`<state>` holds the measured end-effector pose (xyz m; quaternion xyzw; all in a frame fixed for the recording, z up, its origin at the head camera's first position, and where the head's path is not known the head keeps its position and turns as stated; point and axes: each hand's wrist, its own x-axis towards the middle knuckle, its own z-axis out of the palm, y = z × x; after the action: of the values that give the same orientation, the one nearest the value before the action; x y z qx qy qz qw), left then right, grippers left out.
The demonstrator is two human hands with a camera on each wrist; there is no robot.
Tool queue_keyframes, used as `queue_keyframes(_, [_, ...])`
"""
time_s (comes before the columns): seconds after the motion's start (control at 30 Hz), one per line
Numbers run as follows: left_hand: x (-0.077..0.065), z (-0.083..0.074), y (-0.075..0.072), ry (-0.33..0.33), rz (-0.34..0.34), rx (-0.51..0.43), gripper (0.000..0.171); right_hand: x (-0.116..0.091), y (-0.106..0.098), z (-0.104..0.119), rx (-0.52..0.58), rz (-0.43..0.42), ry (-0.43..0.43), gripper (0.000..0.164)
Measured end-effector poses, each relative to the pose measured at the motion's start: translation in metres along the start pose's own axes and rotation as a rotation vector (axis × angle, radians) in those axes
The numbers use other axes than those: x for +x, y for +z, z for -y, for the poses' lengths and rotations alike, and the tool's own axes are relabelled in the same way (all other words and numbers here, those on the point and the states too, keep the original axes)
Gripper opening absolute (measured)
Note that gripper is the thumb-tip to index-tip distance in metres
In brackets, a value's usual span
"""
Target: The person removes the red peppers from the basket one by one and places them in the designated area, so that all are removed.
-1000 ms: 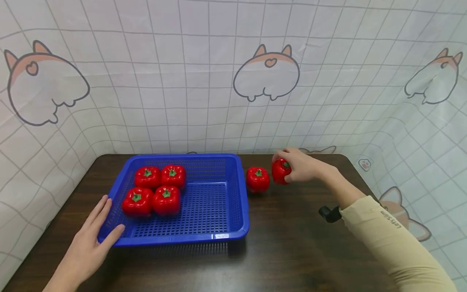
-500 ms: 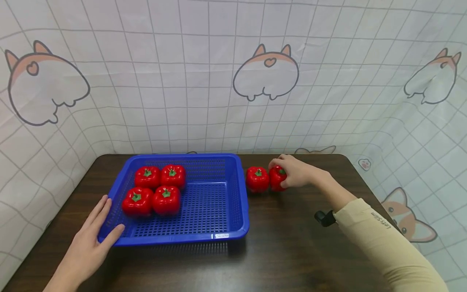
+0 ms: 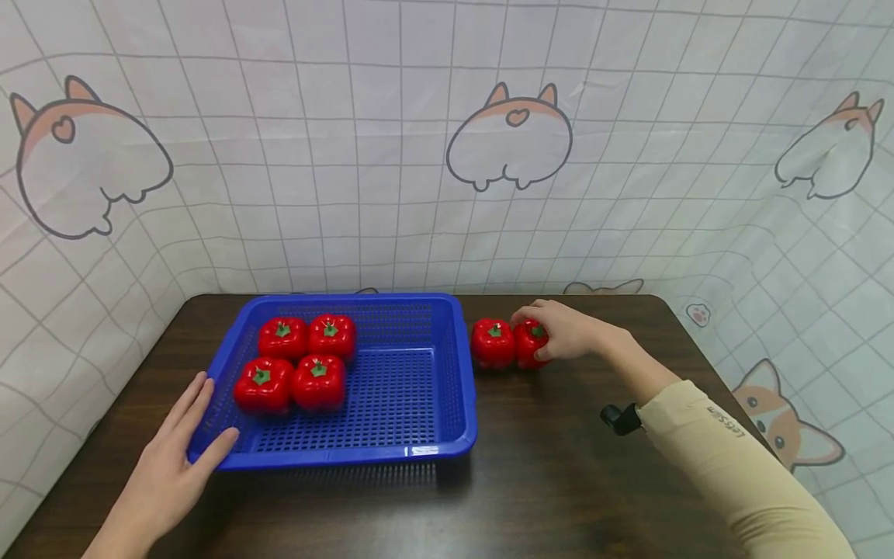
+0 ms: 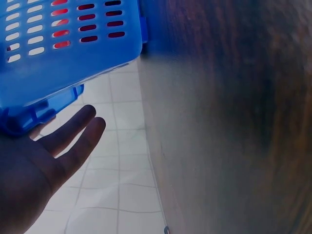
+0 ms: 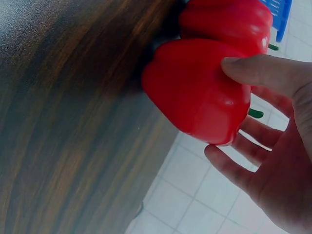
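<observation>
My right hand (image 3: 564, 330) holds a red bell pepper (image 5: 195, 87) with a green stem, thumb on one side and fingers round the other. That pepper stands upright on the table, right against a second red bell pepper (image 3: 493, 344) just outside the basket. At the left, my left hand (image 3: 164, 466) rests with straight, spread fingers at the rim of a blue plastic basket (image 3: 440, 449). Inside the basket's left half, several red bell peppers (image 3: 319, 384) sit close together in two rows. The left wrist view shows the basket's slotted wall (image 4: 73, 63) above the hand's fingers.
The dark wooden table (image 3: 545, 481) carries the basket and the loose peppers. Behind it and along both sides hangs a white grid-patterned cloth (image 3: 391, 194) with cartoon dogs. A small black device (image 3: 620, 420) sits at the right sleeve's cuff.
My right hand has brought its bell pepper left and down, up against the other pepper beside the basket. The left hand and the basket have stayed in place.
</observation>
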<state>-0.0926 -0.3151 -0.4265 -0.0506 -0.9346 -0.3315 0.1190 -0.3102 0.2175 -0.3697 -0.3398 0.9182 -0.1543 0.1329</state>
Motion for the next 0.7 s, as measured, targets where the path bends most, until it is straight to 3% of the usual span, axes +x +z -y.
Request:
queue_keyframes(0.53, [-0.001, -0.001, 0.000, -0.005, 0.001, 0.004, 0.077, 0.000, -0.018, 0.014, 0.006, -0.007, 0.042, 0.055])
queue_keyframes(0.7, [0.000, -0.001, 0.000, -0.004, 0.002, -0.004, 0.077, 0.008, -0.027, 0.024, -0.025, -0.012, 0.001, 0.049])
